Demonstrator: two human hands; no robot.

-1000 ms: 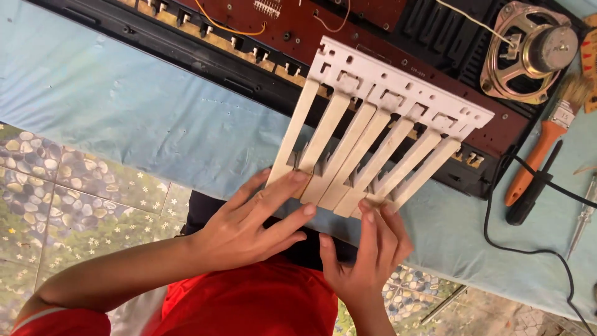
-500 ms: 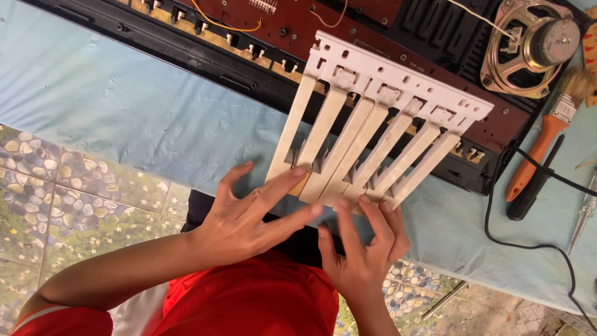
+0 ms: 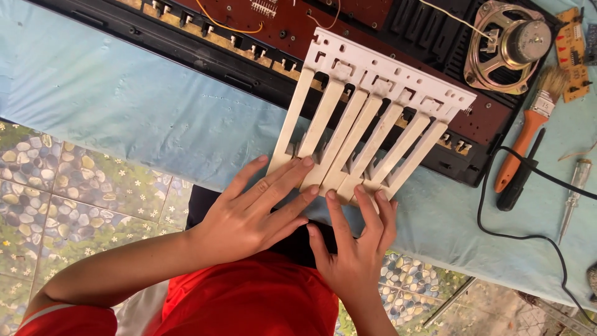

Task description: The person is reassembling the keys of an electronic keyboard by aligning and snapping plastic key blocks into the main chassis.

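A cream plastic strip of several piano keys (image 3: 367, 118) lies across the opened black keyboard case (image 3: 205, 59) on the light blue cloth (image 3: 118, 106). My left hand (image 3: 252, 211) lies flat with spread fingers, its fingertips pressing the near ends of the left keys. My right hand (image 3: 354, 246) also lies flat, fingertips on the near ends of the right keys. Neither hand grips anything. The brown circuit board (image 3: 348, 22) shows inside the case behind the key strip.
A round loudspeaker (image 3: 507, 46) sits at the case's right end. To its right lie a paintbrush with an orange handle (image 3: 528, 134), a black tool (image 3: 519, 177) with a black cable (image 3: 547, 236), a screwdriver (image 3: 575, 193) and a small green board (image 3: 575, 53). Pebble-pattern floor (image 3: 56, 199) lies below left.
Both hands have shifted slightly on the key ends; the left fingers spread and settled flatter. The key strip has stayed about where it was.
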